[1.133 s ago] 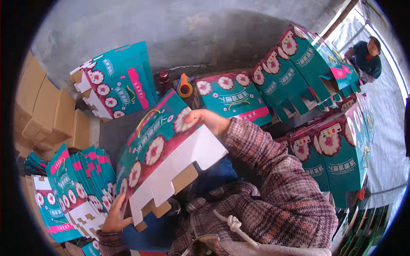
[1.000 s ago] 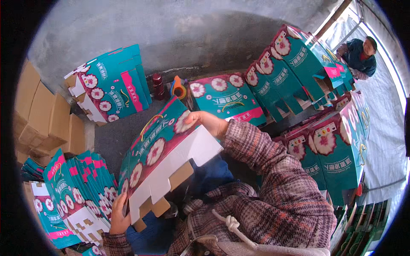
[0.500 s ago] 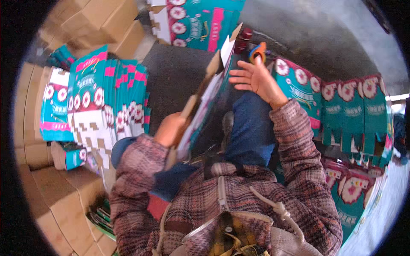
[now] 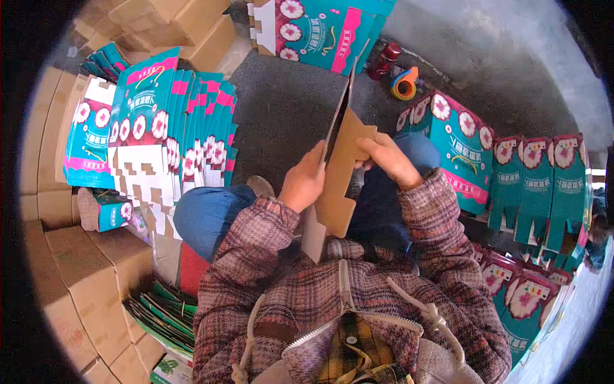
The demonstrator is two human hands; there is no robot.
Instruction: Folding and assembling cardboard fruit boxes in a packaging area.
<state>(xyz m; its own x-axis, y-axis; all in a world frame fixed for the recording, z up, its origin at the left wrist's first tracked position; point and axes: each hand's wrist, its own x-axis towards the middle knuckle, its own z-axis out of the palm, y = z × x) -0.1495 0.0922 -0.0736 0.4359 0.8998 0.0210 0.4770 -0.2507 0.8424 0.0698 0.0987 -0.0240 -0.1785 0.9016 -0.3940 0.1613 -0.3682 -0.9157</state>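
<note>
Left fingers [image 4: 314, 160] hold one side of a cardboard carton [image 4: 313, 233]. Right fingers [image 4: 371, 150], close together, pinch its brown flap [image 4: 339, 182]

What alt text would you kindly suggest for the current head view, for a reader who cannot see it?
A person's left hand and right hand hold a cardboard box, seen nearly edge-on. Flattened teal boxes stand close together on the left, near brown cartons. More teal boxes stand on the right, and a red bottle is farther off.
</note>
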